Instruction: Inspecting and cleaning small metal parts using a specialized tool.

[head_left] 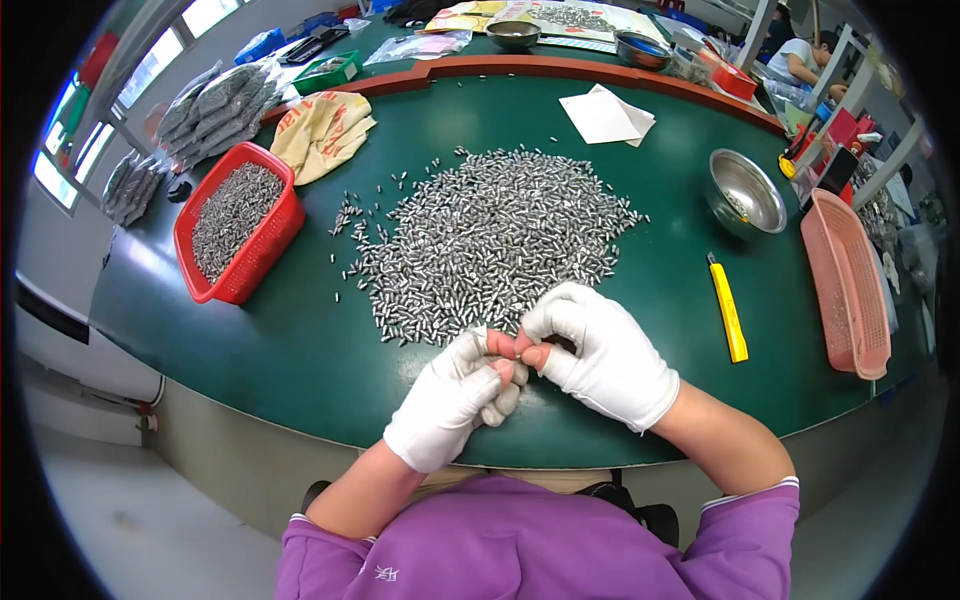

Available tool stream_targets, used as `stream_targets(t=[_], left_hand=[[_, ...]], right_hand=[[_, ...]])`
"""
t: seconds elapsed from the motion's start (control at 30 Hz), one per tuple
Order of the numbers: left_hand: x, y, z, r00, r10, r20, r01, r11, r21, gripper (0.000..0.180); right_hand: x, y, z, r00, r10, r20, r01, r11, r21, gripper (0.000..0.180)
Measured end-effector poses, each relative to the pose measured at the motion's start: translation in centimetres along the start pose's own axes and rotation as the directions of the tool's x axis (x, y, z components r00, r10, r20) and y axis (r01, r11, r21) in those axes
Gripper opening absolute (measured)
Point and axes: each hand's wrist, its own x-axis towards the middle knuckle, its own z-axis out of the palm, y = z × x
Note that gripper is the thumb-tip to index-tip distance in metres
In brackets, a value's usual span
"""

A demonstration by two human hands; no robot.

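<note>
A broad heap of small silvery metal pins (490, 235) lies on the green tabletop, with a few loose ones scattered at its left edge. At the heap's near edge my two hands meet, both in white gloves with bare thumb and forefinger tips. My left hand (455, 395) is closed, its thumb and forefinger pinched and the other fingers curled. My right hand (600, 355) also pinches, its fingertips touching those of the left. Something tiny seems to be between the fingertips, too small and covered to name.
A red basket (285, 225) full of small metal parts stands left, near a tan cloth (322, 135). To the right lie a yellow cutter knife (730, 315), a steel bowl (760, 185) and a pink basket (840, 290). White paper (600, 115) and a raised reddish rim (560, 68) are behind.
</note>
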Motion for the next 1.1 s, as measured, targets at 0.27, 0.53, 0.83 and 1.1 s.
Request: stream_targets(t=[0.27,0.53,0.83,1.1], left_hand=[[0.0,0.0,0.1,0.999,0.008,-0.037,-0.007,1.000,0.023,0.019],[-0.1,-0.1,-0.2,1.000,0.012,-0.015,-0.012,1.000,0.012,0.021],[-0.1,-0.3,-0.6,0.999,0.025,-0.025,-0.027,0.997,-0.077,0.015],[0.1,-0.4,-0.9,0.999,0.046,0.010,-0.044,0.987,-0.157,0.030]], right_hand=[[0.0,0.4,0.3,0.999,-0.045,-0.017,0.046,0.998,0.044,0.014],[0.0,0.3,0.2,0.984,-0.176,-0.015,0.173,0.980,-0.099,0.016],[0.6,1.2,-1.1,0.967,-0.222,-0.121,0.137,0.863,-0.486,0.012],[0.7,1.7,-0.8,0.972,-0.228,0.056,0.225,0.832,-0.507,0.013]])
